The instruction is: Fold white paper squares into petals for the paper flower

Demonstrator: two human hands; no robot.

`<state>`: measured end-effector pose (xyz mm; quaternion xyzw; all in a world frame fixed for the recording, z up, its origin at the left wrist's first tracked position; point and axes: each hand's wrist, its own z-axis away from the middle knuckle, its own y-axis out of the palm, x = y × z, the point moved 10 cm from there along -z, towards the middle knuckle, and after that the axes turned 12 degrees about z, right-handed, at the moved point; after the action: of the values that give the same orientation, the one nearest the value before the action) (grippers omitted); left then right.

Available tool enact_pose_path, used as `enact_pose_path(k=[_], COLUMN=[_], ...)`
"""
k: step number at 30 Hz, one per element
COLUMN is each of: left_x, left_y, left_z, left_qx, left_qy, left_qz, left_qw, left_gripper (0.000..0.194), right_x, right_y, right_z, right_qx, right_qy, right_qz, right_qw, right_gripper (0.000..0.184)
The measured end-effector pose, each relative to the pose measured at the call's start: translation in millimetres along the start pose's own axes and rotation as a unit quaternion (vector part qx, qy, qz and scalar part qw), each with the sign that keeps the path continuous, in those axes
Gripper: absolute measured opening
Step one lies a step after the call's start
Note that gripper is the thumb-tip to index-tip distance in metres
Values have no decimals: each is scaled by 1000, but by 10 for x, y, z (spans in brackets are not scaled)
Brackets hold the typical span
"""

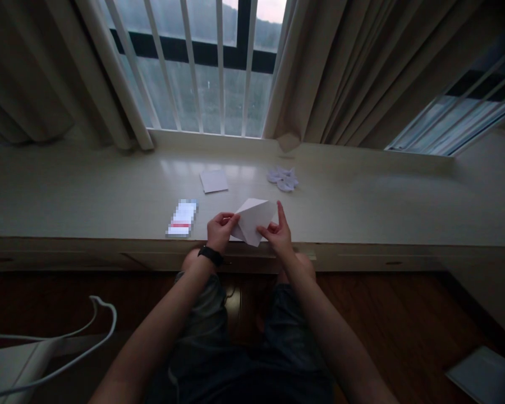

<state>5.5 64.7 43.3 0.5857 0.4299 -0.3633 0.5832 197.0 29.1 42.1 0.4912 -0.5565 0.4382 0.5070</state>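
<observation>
A partly folded sheet of white paper (255, 220) is held up between my hands, just over the front edge of the ledge. My left hand (220, 230) pinches its left corner between thumb and fingers. On the opposite side, my right hand (279, 231) grips the paper with the thumb in front, and its index finger points up along the right edge. Beyond the paper lie a flat stack of white paper squares (214, 181) and a cluster of small folded white paper pieces (283, 179). A lit phone (182, 217), its screen blurred out, rests left of my left hand.
The pale ledge (362, 207) runs along a barred window (193, 84) between beige curtains (315, 67). Below are drawer fronts and a dark wooden floor (382, 320). A white cable (109, 331) loops at lower left, and a pale flat object (488, 373) lies at lower right.
</observation>
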Motion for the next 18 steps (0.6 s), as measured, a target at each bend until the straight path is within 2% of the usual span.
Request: enact_pose_path(k=[4,7,9,11,14,18], left_x=[75,64,-1,-87,-181,-227], left_y=[-23,-1,25,83,156,94], left_z=[85,147,175,193,219,231], left_qx=[-38,-35,-13,35,114,134], left_qy=[0,-6,0,7,11,13], left_qz=[38,39,28,0,-64,-116], left_qw=[999,999,1000,999,991,984], left_gripper=[43,46,52,55,47,44], right_x=[-4,39,53,45,31,-3], right_y=[-28,-69,-85,-99,-100,-99], right_z=[28,20,13,11,26,68], right_qx=[-24,-23,-13,1,26,43], right_qy=[-10,-40,-50,-44,-30,-5], right_qz=[59,115,148,155,117,77], right_qw=[998,992,988,987,992,996], right_gripper=[94,65,51,51,60,53])
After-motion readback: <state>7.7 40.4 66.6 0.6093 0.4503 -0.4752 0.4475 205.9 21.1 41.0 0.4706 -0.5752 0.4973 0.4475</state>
